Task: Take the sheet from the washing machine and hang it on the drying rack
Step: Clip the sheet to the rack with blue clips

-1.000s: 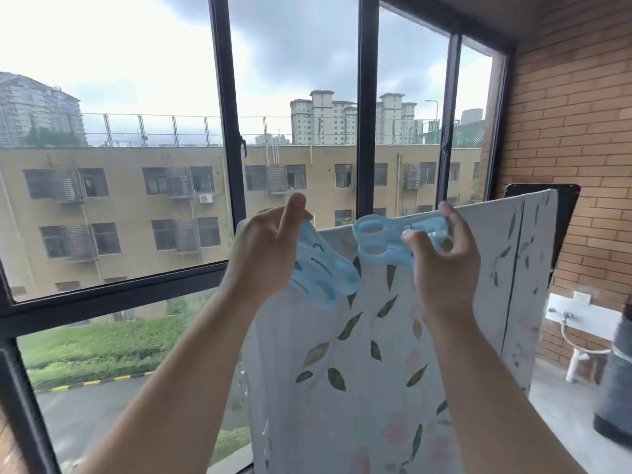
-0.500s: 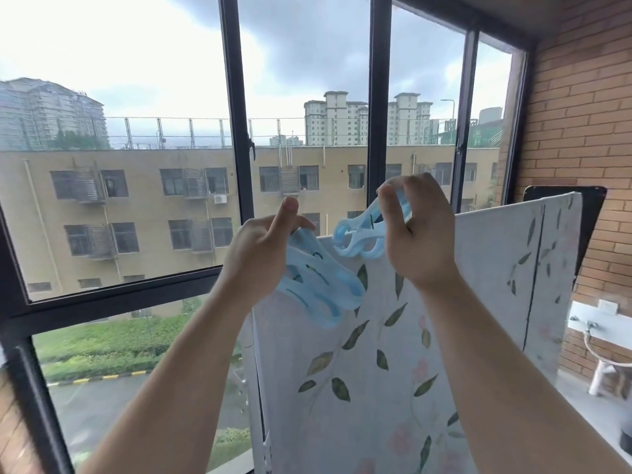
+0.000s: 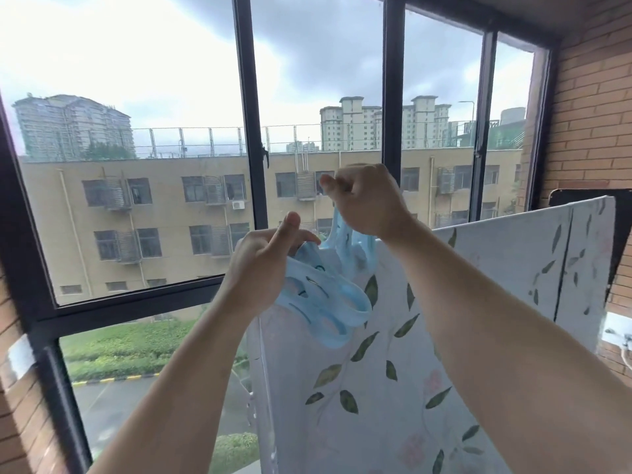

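A white sheet [image 3: 496,295] printed with green leaves and pale pink flowers hangs over a rail, which it hides, from the centre to the right. My left hand [image 3: 263,265] grips a large light-blue clothes peg [image 3: 325,302] at the sheet's top left corner. Just above the sheet's upper edge, my right hand [image 3: 369,200] holds a second light-blue peg [image 3: 349,237] upright, its lower end over the cloth. The drying rack's frame is not visible apart from a thin white post [image 3: 265,388] at the sheet's left edge.
Tall black-framed windows [image 3: 253,138] stand close behind the sheet. A brick wall [image 3: 595,107] closes the right side, with a dark panel [image 3: 619,213] behind the sheet's far corner and a white fixture [image 3: 615,331] low on that wall.
My right hand has risen and turned its peg from lying flat to upright over the sheet's top edge. My left hand kept its peg at the corner. The camera tilted slightly left.
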Tool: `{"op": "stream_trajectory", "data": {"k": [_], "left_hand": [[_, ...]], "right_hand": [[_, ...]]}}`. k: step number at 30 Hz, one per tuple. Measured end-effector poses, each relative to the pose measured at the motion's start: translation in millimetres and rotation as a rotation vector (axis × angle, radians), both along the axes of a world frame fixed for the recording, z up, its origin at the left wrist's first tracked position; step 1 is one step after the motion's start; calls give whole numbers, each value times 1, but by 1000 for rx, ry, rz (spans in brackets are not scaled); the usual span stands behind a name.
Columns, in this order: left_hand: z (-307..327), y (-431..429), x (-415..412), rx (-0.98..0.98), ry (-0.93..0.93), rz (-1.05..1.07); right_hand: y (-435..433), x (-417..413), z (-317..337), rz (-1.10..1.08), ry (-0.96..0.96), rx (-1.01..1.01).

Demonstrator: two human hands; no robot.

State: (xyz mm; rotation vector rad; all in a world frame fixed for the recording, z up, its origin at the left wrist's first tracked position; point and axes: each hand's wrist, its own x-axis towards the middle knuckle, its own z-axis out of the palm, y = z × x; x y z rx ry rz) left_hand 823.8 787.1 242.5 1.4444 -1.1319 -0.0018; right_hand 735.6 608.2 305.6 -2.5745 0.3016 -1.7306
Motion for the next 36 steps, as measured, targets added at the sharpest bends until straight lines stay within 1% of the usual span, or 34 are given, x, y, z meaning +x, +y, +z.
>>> {"op": "stream_trajectory", "data": {"k": [3, 5, 7, 8, 10, 12, 14, 16, 18, 19, 21, 23, 25, 27, 28, 33, 36], "left_hand": [[1, -1, -4, 10, -12, 31], [2, -3, -7, 24, -39, 76], [2, -5, -16, 12, -67, 120], [2, -6, -23, -18, -87, 141], [0, -10, -43, -101, -155, 193], [-2, -22, -69, -171, -204, 227], [-4, -43, -95, -199, -211, 197], [-7, -66, -116, -192, -180, 139], [-12, -97, -142, -178, -162, 97], [-15, -116, -160, -187, -151, 86], [-23, -149, -184, -217, -101, 93], [-31, -183, -209, -252, 72, 35], [-38, -218, -240, -260, 262, -97], [-47, -249, -270, -216, 351, -192], [-51, -265, -287, -170, 345, -236], [-72, -349, -343, 8, 170, -372], [-79, -405, -362, 33, 141, -476]], "right_hand": [[-3, 5, 0, 25, 166, 69], [-3, 2, 2, 30, 316, 58], [-2, -9, 3, 17, 393, 52], [-2, -16, 2, 41, 374, 68], [-3, -35, -4, 129, 237, 150], [-9, -62, -14, 168, 94, 268], [-18, -101, -31, 224, 24, 435], [-28, -141, -50, 320, 43, 591], [-44, -189, -70, 327, 110, 679], [-58, -217, -81, 295, 135, 711], [-82, -265, -104, 252, 167, 799], [-103, -308, -128, 305, 162, 940], [-121, -341, -149, 320, 130, 1039], [-134, -357, -162, 289, 53, 1076], [-143, -364, -166, 260, 0, 1081], [-202, -394, -168, 22, -184, 977], [-248, -413, -164, -79, -230, 913]]}}
